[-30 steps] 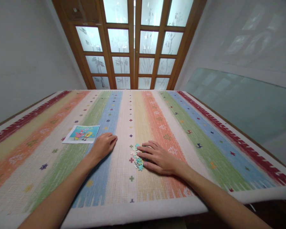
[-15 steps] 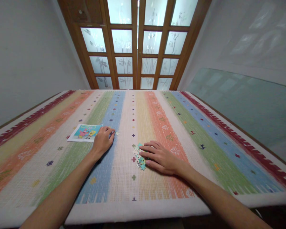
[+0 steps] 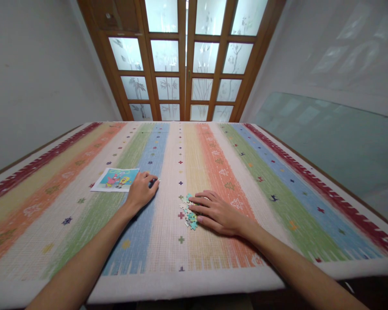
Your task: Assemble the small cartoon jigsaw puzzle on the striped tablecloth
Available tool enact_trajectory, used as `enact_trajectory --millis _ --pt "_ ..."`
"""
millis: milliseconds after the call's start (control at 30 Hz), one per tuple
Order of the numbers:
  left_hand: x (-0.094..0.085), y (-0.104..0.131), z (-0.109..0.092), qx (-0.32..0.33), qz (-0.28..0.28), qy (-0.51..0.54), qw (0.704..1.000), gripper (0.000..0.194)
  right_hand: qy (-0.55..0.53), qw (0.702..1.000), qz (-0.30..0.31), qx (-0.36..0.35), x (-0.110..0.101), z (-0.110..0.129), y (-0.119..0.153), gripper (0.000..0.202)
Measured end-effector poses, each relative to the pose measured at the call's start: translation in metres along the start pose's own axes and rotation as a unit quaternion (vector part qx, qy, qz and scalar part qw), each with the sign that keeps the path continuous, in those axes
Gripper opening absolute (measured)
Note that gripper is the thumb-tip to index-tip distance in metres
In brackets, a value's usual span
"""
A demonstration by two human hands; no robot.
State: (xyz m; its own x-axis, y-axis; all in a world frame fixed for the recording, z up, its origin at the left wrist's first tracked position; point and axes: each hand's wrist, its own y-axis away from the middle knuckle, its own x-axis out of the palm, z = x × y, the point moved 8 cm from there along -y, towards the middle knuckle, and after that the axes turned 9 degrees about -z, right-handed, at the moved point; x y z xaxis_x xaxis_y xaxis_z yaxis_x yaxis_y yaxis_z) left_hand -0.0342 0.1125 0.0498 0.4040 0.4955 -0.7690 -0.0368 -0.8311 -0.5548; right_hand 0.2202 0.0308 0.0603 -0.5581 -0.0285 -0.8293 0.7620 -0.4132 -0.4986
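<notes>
A heap of small jigsaw puzzle pieces [image 3: 192, 223], mostly teal, white and yellow, lies near the middle of the table. My right hand [image 3: 217, 214] rests flat over its right side, fingers spread and touching the pieces. Further left and a bit farther away, my left hand [image 3: 142, 187] has its thumb and forefinger curled together at a single puzzle piece [image 3: 159, 180], of which only a pale edge shows. Beside that hand lies a printed picture card [image 3: 111, 180] with a pink and a yellow cartoon figure; its right end is covered by the hand.
A striped, patterned cloth [image 3: 194, 254] covers the table, its white border hanging at the front edge. Wooden doors [image 3: 187, 90] with frosted panes stand beyond the far edge. A pale glass sheet [image 3: 323, 142] leans along the right wall.
My left hand has shifted slightly right, and its thumb and forefinger have closed over the single puzzle piece, which shows less now. My right hand stays on the heap.
</notes>
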Motion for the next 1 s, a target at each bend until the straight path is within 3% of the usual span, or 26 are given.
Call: enact_trajectory --millis 300,400,567,667,1000 --pt "-0.008 -0.003 -0.001 0.002 -0.015 0.037 0.999 0.024 -0.005 1.0 0.0 0.003 0.001 -0.002 0.002 0.039" --pt "-0.016 0.001 -0.027 0.061 -0.007 0.122 0.991 0.023 -0.002 1.0 -0.007 0.001 0.0 -0.002 0.002 0.038" --pt "-0.014 0.024 -0.087 0.16 0.097 0.263 0.946 0.017 0.01 0.999 -0.049 0.006 -0.007 -0.003 -0.001 0.03" --pt "-0.008 0.036 -0.106 0.179 0.144 0.289 0.93 0.014 0.012 0.997 -0.076 0.008 -0.011 -0.003 -0.002 0.025" --pt "-0.004 0.041 -0.107 0.19 0.183 0.276 0.924 0.021 0.014 0.997 -0.076 0.01 -0.009 -0.004 0.0 0.02"
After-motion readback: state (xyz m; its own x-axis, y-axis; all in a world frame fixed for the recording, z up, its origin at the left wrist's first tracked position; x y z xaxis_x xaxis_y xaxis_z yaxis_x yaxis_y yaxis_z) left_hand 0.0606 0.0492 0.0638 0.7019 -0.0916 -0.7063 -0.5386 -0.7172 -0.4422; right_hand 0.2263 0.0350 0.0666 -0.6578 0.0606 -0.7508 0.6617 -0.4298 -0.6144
